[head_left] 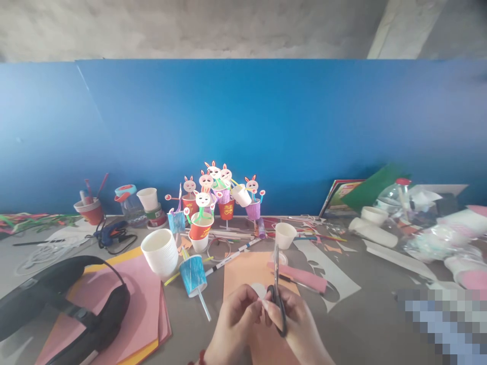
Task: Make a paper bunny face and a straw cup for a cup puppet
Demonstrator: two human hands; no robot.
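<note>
Paper disc (259,289), head view: between left hand (241,307) and right hand (296,313), over orange paper (243,268). Left grip pinched together, apparently on its edge, though partly hidden; right grip curled around scissors (281,305). Probably a handling step, not cutting; calling next for steady fingers, clear of blades.
</note>
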